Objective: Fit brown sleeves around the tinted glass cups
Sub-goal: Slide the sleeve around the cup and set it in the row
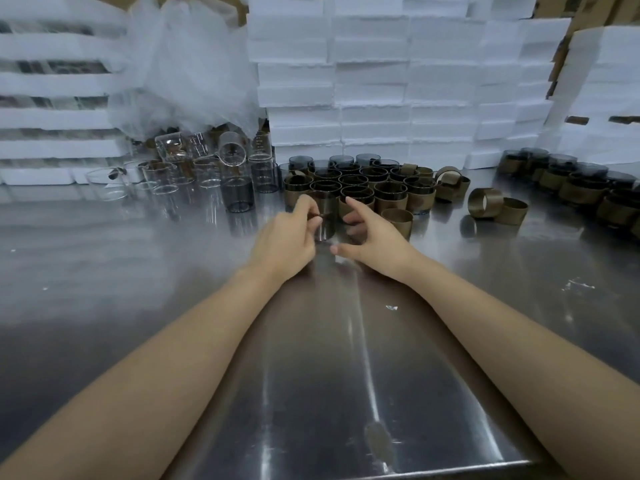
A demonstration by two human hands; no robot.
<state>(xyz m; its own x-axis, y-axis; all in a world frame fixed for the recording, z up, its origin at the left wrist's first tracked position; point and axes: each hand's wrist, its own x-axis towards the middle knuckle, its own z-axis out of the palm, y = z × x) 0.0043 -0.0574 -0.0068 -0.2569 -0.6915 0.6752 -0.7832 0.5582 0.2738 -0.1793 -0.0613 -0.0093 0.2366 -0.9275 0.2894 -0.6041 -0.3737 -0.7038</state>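
Observation:
A bare tinted glass cup [327,216] stands on the steel table [173,306] between my hands. My left hand [287,237] pinches something small and dark at the cup's left side, with its fingers curled. To the right of the cup my right hand [370,237] hovers, its fingers spread and holding nothing. Just behind stands a cluster of sleeved tinted cups [360,185]. An empty brown sleeve [398,221] stands right of my right hand, and two more loose sleeves [495,206] lie farther right.
Clear glass cups [194,174] and a stacked tinted cup [237,199] crowd the back left under a plastic bag [187,64]. White foam boxes [398,81] wall the back. More sleeved cups [581,188] line the right edge.

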